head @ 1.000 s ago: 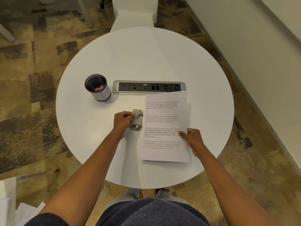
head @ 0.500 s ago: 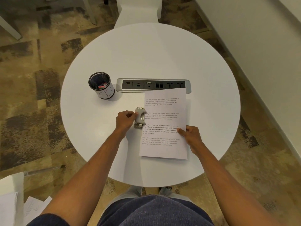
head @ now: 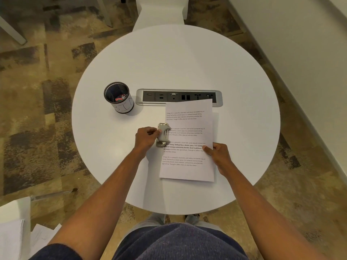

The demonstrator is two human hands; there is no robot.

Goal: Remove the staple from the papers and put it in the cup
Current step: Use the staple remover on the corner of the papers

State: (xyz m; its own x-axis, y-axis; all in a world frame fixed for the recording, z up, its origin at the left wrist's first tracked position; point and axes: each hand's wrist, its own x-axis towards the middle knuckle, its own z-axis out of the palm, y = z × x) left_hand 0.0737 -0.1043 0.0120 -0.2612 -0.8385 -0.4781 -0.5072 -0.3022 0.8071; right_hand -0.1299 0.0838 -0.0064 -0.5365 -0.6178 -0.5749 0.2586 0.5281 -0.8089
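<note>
Printed white papers (head: 189, 124) lie on the round white table (head: 116, 147), their top edge over the socket strip. My left hand (head: 145, 137) grips a grey metal staple remover (head: 163, 135), which sits against the papers' left edge about halfway down. My right hand (head: 217, 154) pinches the papers' right edge and holds them flat. The staple itself is too small to see. A black mesh cup (head: 119, 97) with a white band stands upright to the upper left, with small red items inside.
A silver socket strip (head: 179, 97) is set into the table's middle. A white chair (head: 161, 12) stands behind the table. A wall (head: 300, 44) runs along the right. Loose papers (head: 16, 239) lie on a white surface at the lower left.
My left hand has slid the staple remover rightward from beside the papers onto their left edge. My right hand keeps its hold on the right edge.
</note>
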